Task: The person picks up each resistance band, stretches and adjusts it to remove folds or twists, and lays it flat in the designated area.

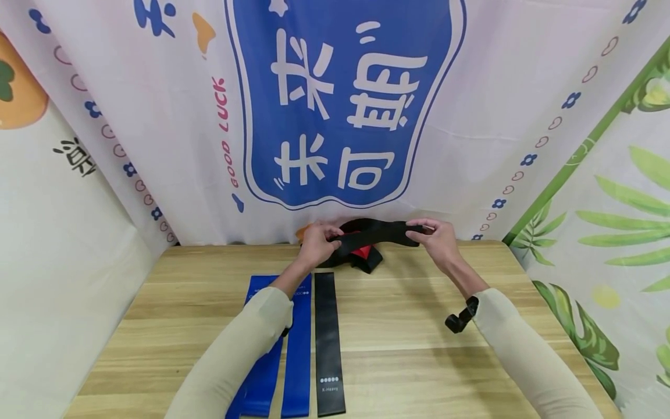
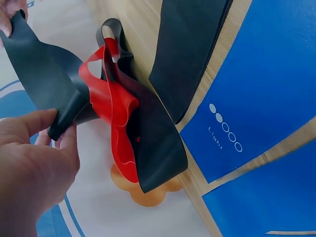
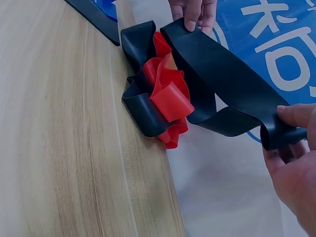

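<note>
Between my two hands stretches a black resistance band (image 1: 374,234), a wide flat loop lifted at the table's back edge. My left hand (image 1: 317,245) pinches one end of it between thumb and fingers. The other end is pinched by my right hand (image 1: 441,244), and the loop's two layers bow apart in the right wrist view. Just below lies a crumpled heap of a red resistance band (image 3: 173,101) tangled with more black band (image 3: 143,111). In the left wrist view, the heap sits close beside my left hand.
Nearer me on the wooden table (image 1: 408,361), a black band (image 1: 328,343) marked X-Heavy lies flat. To its left are blue bands (image 1: 297,372), one marked Light, partly covered by my left sleeve. A printed curtain (image 1: 460,145) hangs right behind the table's back edge.
</note>
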Demonstrator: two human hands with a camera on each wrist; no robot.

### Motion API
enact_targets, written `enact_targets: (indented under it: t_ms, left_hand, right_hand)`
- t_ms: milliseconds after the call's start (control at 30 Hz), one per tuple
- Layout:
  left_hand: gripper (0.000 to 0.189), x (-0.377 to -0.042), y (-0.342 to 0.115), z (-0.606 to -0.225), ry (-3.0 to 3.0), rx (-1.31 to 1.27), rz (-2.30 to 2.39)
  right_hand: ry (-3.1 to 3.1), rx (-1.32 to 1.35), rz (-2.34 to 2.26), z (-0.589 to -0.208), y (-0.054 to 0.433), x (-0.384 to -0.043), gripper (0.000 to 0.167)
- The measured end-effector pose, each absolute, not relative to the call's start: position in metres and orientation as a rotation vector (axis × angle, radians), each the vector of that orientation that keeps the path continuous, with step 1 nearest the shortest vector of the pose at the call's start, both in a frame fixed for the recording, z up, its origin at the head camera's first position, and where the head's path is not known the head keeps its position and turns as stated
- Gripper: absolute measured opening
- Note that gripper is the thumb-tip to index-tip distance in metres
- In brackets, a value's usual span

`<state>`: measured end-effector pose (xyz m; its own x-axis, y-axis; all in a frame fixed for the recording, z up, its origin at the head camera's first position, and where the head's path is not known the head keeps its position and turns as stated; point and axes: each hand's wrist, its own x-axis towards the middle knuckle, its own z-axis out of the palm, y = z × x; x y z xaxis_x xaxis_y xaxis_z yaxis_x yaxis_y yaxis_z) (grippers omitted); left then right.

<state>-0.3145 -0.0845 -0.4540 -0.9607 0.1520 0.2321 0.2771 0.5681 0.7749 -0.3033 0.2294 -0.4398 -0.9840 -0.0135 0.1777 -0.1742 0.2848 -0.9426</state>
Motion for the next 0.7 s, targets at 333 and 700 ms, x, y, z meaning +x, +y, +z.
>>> enact_targets:
  t_ms: [333, 700]
  left_hand:
    - [0.015, -0.3141, -0.0841, -0.4540, -2.635, -0.279, -1.418]
    - [0.020, -0.3106, -0.0857, -0.4574, -2.612, -0.298, -1.410]
  right_hand:
    - [-2.372, 0.204, 1.782, -0.4412, 0.2263, -0.3011, 0.029]
    - [-2.361, 0.201, 1.805, -0.4430, 0.2248, -0.2986, 0.028]
